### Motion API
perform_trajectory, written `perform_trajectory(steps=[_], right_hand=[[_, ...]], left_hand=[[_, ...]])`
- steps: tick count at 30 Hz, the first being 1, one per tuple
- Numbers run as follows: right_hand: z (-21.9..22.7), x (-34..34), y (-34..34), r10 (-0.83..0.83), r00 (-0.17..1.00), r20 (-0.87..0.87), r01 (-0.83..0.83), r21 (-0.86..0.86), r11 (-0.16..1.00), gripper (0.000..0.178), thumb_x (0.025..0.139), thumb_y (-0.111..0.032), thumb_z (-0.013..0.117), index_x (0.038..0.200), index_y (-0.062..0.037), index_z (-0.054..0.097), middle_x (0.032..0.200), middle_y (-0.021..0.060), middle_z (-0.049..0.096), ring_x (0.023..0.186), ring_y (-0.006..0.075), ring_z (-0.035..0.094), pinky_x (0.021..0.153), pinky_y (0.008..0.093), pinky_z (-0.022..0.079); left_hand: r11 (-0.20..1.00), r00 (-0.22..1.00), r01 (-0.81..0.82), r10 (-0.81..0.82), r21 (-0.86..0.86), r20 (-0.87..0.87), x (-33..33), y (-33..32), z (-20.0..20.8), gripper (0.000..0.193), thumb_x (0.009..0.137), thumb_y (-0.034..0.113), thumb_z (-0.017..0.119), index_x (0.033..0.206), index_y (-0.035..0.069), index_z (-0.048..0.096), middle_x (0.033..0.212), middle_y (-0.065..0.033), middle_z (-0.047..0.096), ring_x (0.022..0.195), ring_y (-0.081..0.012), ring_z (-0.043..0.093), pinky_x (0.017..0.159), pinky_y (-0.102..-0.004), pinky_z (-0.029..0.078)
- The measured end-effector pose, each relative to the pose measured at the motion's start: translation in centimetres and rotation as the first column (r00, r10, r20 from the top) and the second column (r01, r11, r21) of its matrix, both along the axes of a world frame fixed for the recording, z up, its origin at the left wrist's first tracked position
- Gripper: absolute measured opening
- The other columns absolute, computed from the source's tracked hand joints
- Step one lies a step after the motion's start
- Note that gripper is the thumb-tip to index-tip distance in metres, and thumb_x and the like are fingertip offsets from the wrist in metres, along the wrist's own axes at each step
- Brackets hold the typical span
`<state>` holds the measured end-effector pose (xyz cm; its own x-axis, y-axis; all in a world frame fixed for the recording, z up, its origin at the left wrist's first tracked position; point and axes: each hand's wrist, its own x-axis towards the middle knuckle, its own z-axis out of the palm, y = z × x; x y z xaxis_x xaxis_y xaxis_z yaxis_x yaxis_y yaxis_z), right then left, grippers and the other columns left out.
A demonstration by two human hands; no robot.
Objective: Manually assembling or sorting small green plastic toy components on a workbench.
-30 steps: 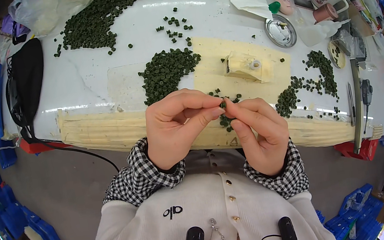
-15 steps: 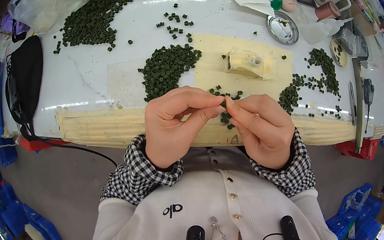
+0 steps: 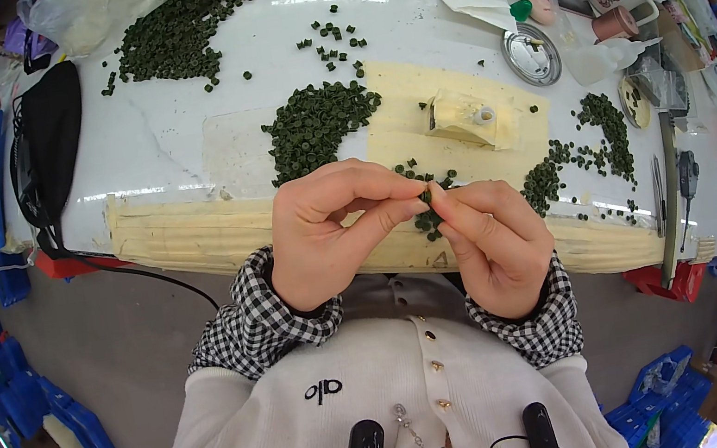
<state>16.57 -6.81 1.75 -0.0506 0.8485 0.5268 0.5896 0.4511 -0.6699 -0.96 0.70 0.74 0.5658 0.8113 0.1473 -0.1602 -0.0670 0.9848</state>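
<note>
Over the table's near edge, my left hand [image 3: 314,236] and my right hand [image 3: 505,248] meet fingertip to fingertip. Both are closed in a pinch on one small dark green part [image 3: 426,198], mostly hidden by the fingers. Just beyond and below the fingertips, several like green parts [image 3: 426,224] lie on yellowish tape. A larger pile of these short, spool-like parts [image 3: 315,128] is beyond my left hand. Past my right hand stands a tape-wrapped block [image 3: 466,118] with a small whitish ring on top. Another green cluster [image 3: 542,185] lies beside my right hand.
A big green mound [image 3: 179,37] spreads at the far left, near a black face mask [image 3: 51,146]. To the right are a round metal lid [image 3: 530,54], a white squeeze bottle [image 3: 600,60], tweezers [image 3: 658,193] and more green parts [image 3: 607,133]. Taped padding [image 3: 191,232] lines the near edge.
Both hands stay together in the same pinch. My right fingers have shifted slightly against the small part; the whole view has moved a little.
</note>
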Motion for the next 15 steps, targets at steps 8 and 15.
perform_trajectory(steps=[8, 15], right_hand=[[-0.06, 0.12, -0.19, 0.008, 1.0, 0.018, -0.008, 0.013, 1.0, 0.035, 0.075, 0.008, 0.068, 0.11, 0.0032, 0.066, 0.087, 0.0111, 0.063, 0.073, 0.0225, 0.06, 0.063, 0.0298, 0.05], [-0.12, 0.06, -0.29, 0.001, 1.0, 0.003, -0.001, 0.017, 1.0, 0.035, 0.075, 0.008, 0.068, 0.11, 0.0034, 0.066, 0.087, 0.0109, 0.063, 0.073, 0.0225, 0.06, 0.063, 0.03, 0.05]], left_hand=[[0.999, 1.0, -0.011, 0.01, 0.036, 0.022, 0.04, -0.13, -0.23, 0.017, 0.081, -0.006, 0.067, 0.097, -0.002, 0.069, 0.091, -0.0116, 0.067, 0.084, -0.0146, 0.065, 0.074, -0.0242, 0.053], [1.0, 1.0, -0.01, 0.009, 0.019, 0.025, 0.04, -0.25, -0.16, 0.016, 0.081, -0.006, 0.067, 0.097, -0.002, 0.069, 0.091, -0.0121, 0.067, 0.084, -0.0152, 0.066, 0.075, -0.0246, 0.054]])
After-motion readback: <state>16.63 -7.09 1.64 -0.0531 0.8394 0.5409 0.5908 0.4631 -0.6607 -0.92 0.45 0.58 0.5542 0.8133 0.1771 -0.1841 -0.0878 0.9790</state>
